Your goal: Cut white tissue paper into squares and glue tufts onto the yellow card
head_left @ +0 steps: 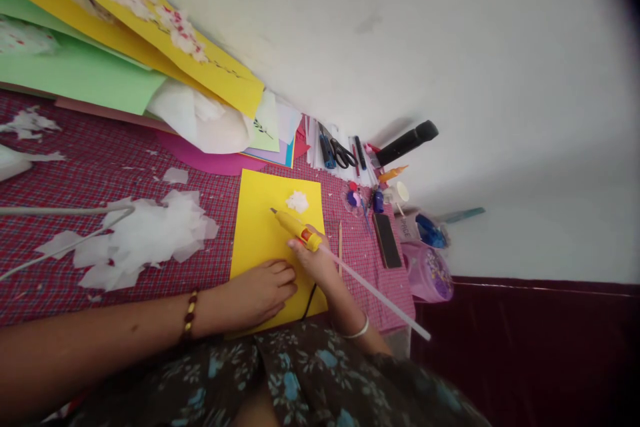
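Note:
A yellow paper sheet lies on the red checked cloth in front of me. My right hand grips a yellow glue gun with a long white glue stick sticking out behind it; its nozzle points down at the sheet, left of a small white tissue tuft on the paper. My left hand rests on the sheet's lower edge with fingers loosely curled, holding it down.
Torn white tissue pieces lie to the left. Green and yellow sheets with tissue flowers are stacked at the back left. Scissors, pens, a paint palette, a dark phone and a purple container sit at the right.

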{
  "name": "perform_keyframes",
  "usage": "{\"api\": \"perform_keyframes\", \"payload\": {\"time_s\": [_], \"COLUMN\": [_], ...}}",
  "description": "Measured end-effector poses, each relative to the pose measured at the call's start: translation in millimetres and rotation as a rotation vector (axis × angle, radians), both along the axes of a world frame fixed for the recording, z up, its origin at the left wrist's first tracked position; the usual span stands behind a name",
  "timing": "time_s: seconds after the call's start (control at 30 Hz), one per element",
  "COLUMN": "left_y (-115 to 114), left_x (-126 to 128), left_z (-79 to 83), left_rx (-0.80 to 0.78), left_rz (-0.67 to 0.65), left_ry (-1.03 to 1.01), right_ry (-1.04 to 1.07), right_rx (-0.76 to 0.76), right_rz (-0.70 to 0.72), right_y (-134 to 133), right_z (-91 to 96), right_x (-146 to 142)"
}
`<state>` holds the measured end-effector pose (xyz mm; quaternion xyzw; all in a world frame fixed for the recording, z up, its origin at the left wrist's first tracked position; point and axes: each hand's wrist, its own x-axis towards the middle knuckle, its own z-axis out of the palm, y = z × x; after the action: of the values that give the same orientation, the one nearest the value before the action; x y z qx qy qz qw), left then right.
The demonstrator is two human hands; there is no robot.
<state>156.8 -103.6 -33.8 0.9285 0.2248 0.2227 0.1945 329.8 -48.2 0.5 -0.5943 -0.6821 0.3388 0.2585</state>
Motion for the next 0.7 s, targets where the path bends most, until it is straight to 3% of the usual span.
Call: {"api": "perform_keyframes", "payload": {"time_s": [0.13, 0.4, 0.7], "left_y": [-0.1, 0.0, 0.2], "left_x": [0.0, 0.9, 0.9], "left_z": [-0.9, 0.7, -4.3], "left_rx": [-0.01, -0.004, -0.004], "left_rz": [-0.003, -0.009, -0.01], "left_ry": [0.011, 0.024, -0.008], "right_ry": [0.064, 0.016, 0.023], "right_rx": [-0.043, -0.04, -0.076], "right_rz": [0.039, 0.052, 0.107], "right_y": [3.8, 9.2, 3.8], "right_z": [3.9, -7.4, 2.7], "right_x": [1.5, 3.5, 7.1]}}
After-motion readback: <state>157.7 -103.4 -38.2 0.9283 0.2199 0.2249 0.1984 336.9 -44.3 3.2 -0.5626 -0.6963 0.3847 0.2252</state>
